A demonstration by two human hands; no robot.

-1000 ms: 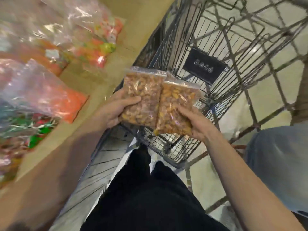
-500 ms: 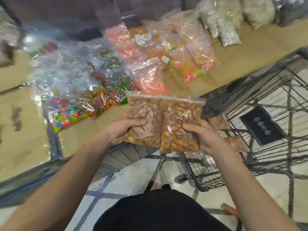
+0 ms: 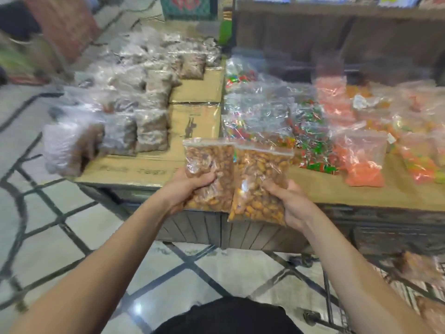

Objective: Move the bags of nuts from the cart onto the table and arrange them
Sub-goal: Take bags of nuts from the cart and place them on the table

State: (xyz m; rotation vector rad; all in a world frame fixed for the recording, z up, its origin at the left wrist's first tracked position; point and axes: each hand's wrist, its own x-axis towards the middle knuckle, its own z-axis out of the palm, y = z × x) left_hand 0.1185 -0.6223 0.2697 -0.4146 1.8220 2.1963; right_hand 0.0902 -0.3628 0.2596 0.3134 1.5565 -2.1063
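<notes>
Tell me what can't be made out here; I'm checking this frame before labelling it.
Head view only:
- Cart: cut off by the right and bottom edges; how many bags remain is unclear.
- Bags at table's left end: motion-blurred, contents unreadable.
- Box print: too blurred to read.
- Left bag of nuts: right edge hidden behind right bag of nuts.

Two clear zip bags are shown: the left bag of nuts [image 3: 212, 172] filled with reddish-brown pieces, the right bag of nuts [image 3: 261, 186] with golden-orange ones. Grey-brown packets [image 3: 151, 131] are seen toward the left end of the cardboard-tan table [image 3: 361, 191], red-and-green sweets [image 3: 310, 141] at its middle, and orange and pink sweets [image 3: 361, 162] toward the right end. The floor [image 3: 79, 227] is patterned in pale tiles crossed by dark lines.
</notes>
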